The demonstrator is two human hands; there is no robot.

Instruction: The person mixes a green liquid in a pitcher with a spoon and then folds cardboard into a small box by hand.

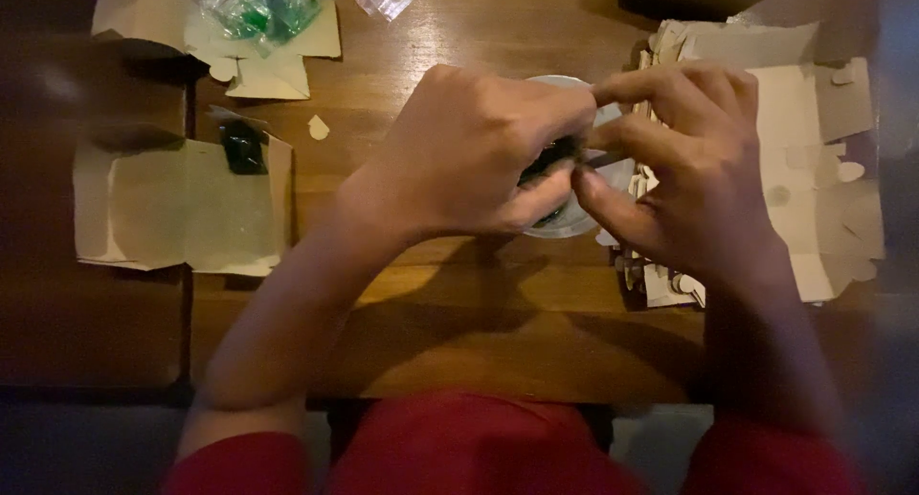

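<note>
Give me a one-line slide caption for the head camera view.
Left hand and right hand pinch a small dark piece over a white round container on a wooden table.

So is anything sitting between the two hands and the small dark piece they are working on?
Nothing visible. The left hand and right hand already meet on the small dark piece, pinching it above the white round container. The cardboard sheets lie off to the side.

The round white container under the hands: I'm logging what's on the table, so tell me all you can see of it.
The white container looks like a small round plastic tub, mostly hidden. It sits upright on the wooden table, between the left hand and the right hand, which cover its top. Something dark shows inside; its contents cannot be told.
</note>
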